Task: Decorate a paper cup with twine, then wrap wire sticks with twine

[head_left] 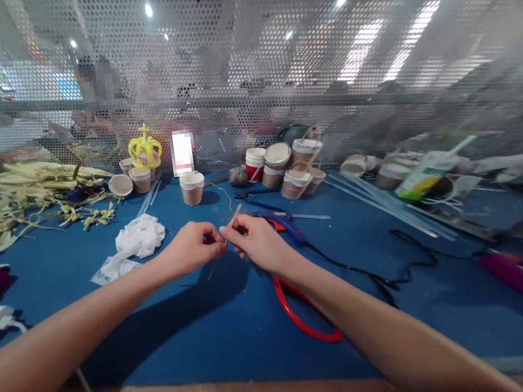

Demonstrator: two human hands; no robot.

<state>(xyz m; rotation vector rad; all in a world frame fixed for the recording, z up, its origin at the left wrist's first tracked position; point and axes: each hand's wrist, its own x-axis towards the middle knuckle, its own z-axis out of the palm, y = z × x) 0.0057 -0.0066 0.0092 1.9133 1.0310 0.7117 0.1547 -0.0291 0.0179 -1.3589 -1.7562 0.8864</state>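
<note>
Perforated metal screen (275, 78) ran across the top of the frame, blue tabletop (164, 337) below it. Pale husk bundle (37, 177) sat at upper left, grouped paper cups (295, 182) right of upper centre, single paper cup (193, 191) nearer the middle. Red loop handle (327, 336) lay lower centre-right, by the right forearm. Glue gun (285, 220) lay just beyond the right hand (257, 238), its black cord (348, 267) trailing to the right of the frame

Risks, big to small: a sideways swing of the right forearm could have knocked the red loop handle or snagged the cord and dragged the gun. Gun heat unknown from the view; if hot, a knuckle drifting back could have got burned. Smallest one: the piece was thin and pinched near one end, so a loose grip or hard twist could have dropped, bent or split it, I'd judge

Hands met near frame centre. Right thumb and index were closed on the tan strip (235, 212), other fingers curled. Left hand (195, 246) had thumb and index bent round, tips almost together beside the right thumb; can't tell if they pinched anything

Strip itself: slim, light tan, matte, short visible length, tilted up and right out of the right fingertips. Lower end hidden by the fingers, material not certain
</note>
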